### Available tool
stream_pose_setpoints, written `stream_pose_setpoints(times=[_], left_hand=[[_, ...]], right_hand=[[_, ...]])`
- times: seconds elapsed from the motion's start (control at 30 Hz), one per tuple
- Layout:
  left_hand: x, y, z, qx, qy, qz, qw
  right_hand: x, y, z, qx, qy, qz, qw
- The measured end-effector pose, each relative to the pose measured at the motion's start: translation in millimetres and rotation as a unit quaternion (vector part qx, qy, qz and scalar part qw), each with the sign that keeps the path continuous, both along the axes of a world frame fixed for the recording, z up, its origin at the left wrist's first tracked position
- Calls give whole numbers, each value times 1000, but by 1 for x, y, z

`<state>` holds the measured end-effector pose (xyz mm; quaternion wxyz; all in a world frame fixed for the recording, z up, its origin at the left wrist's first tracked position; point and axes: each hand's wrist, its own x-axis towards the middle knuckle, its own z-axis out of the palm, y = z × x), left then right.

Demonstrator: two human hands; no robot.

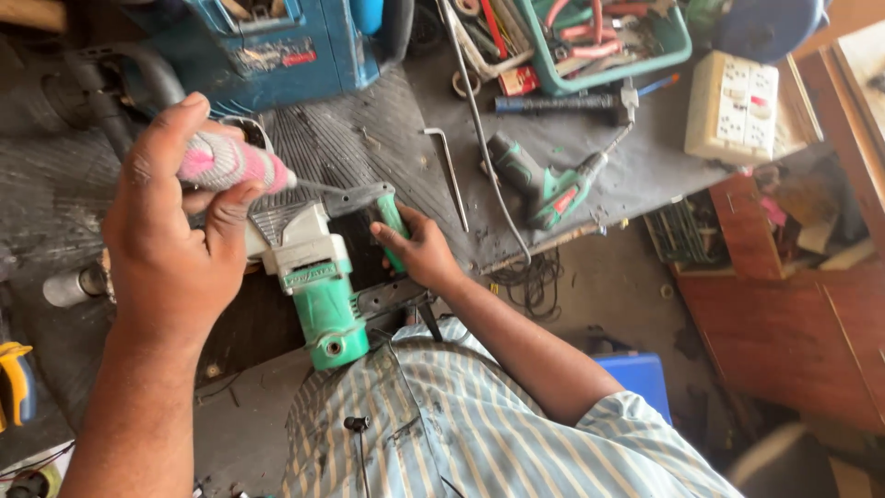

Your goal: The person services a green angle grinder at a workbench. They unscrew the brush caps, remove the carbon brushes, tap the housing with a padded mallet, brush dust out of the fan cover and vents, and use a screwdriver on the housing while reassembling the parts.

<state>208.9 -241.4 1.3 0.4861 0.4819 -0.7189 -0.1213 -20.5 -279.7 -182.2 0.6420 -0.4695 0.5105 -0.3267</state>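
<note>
My left hand (175,231) gripped a pink-handled screwdriver (230,164), its tip at the green-and-white power tool (318,277), which my right hand (419,247) steadied by its green side handle (392,221), housing apparently not yet opened.

By the right hand (419,244) lies a green-and-white power tool (318,277); the left hand (175,231) grips a pink-and-white handle (226,161); below both, a blue-and-white striped shirt (461,424).
</note>
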Motion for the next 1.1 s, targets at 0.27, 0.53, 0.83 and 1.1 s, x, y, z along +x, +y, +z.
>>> stream_pose_setpoints(times=[0.27, 0.53, 0.83, 1.1], left_hand=[[-27, -6, 9, -5, -110, 66, 992], [-28, -59, -35, 106, 50, -109, 987], [-23, -65, -142, 193, -38, -53, 979], [-24, -63, -154, 144, 44, -88, 985]], right_hand=[[-8, -2, -4, -25, 61, 51, 997], [-18, -46, 75, -506, 52, -28, 861], [39, -80, 172, -528, -135, 193, 816], [56, -73, 170, -466, -190, 121, 855]])
